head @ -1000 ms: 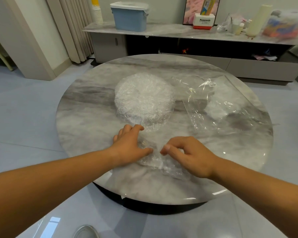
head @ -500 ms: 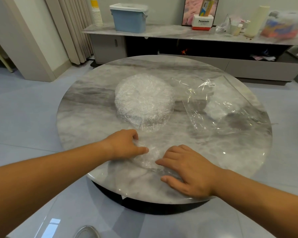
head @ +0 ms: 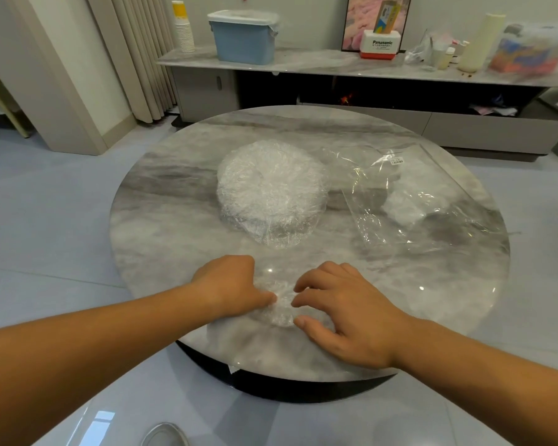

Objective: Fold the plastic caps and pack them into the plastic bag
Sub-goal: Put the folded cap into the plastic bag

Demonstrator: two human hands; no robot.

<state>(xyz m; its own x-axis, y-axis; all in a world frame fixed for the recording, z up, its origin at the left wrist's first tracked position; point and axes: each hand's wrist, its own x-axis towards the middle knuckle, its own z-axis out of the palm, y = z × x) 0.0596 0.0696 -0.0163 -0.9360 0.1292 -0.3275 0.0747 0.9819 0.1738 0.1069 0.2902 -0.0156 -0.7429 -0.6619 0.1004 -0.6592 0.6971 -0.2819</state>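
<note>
A clear crinkled plastic cap (head: 282, 304) lies bunched near the front edge of the round marble table (head: 161, 217). My left hand (head: 231, 284) rests on its left side, thumb tip pressing the plastic. My right hand (head: 342, 312) covers its right side, fingertips and thumb curled onto the cap. A round stack of plastic caps (head: 271, 188) stands at the table's middle. To its right lies the clear plastic bag (head: 432, 207) with a small white label, and some folded caps show inside it.
Behind the table runs a low marble cabinet (head: 319, 64) carrying a blue lidded bin (head: 244, 37), a stack of paper cups (head: 182, 27), a Panasonic box (head: 380, 45) and bottles. Curtains hang at the back left. A shoe tip (head: 165, 434) shows on the glossy floor below.
My right hand slid from the table's front edge back up onto the cap, fingers curling over it. The cap has been gathered into a smaller bundle between both hands.
</note>
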